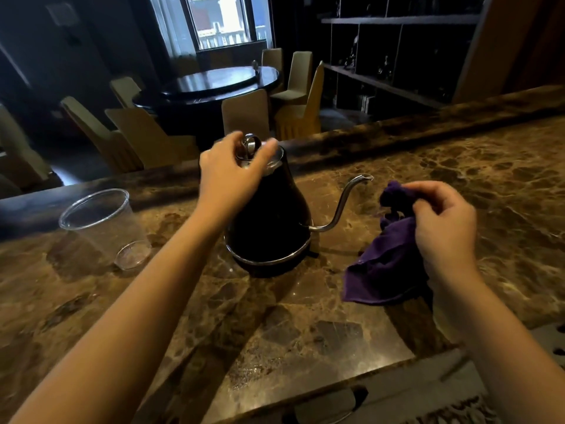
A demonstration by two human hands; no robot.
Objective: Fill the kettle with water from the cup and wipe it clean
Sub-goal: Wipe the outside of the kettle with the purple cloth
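A black gooseneck kettle stands upright on the marble counter, its thin metal spout pointing right. My left hand rests over the top of the kettle, fingers curled around the lid with its metal ring knob. A clear plastic cup stands to the left of the kettle and looks empty. To the right of the spout, my right hand grips a purple cloth, whose lower part drapes onto the counter.
The counter has a raised dark ledge along its far side. Beyond it are a round dark dining table with covered chairs and shelving at the right. A grey drawer front with a handle lies at the near edge.
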